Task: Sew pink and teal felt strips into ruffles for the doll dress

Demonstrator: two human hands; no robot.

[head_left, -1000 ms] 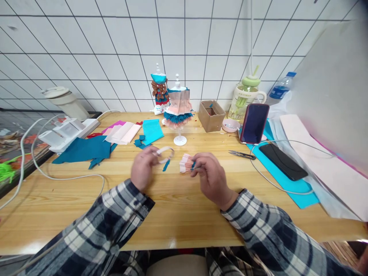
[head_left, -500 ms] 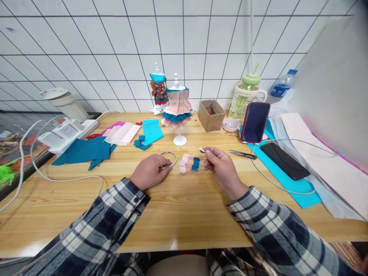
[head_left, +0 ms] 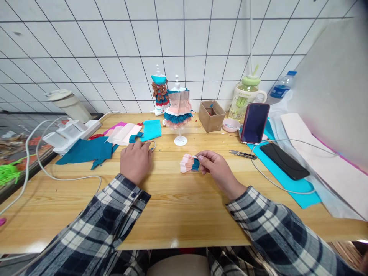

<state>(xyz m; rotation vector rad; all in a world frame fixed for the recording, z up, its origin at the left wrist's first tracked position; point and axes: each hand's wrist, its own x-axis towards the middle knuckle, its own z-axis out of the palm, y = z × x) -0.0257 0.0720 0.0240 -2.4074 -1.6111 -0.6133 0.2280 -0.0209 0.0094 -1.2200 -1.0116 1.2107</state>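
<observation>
My left hand rests knuckles-up on the wooden table, fingers curled over a tape roll whose edge peeks out beyond them. My right hand pinches the teal end of a small pleated pink-and-teal paper piece lying on the table. Behind them stands a small mannequin with a pink and teal paper dress on a white stand, and a second dressed mannequin by the wall.
Teal and pink paper sheets lie at the left near a white device with cables. A cardboard box, pink dish, cup with straw, propped phone, flat phone and snips sit at the right.
My left hand slid the tape roll left and away toward the paper sheets. My right hand, which held a small white bit raised, came down onto the pleated piece.
</observation>
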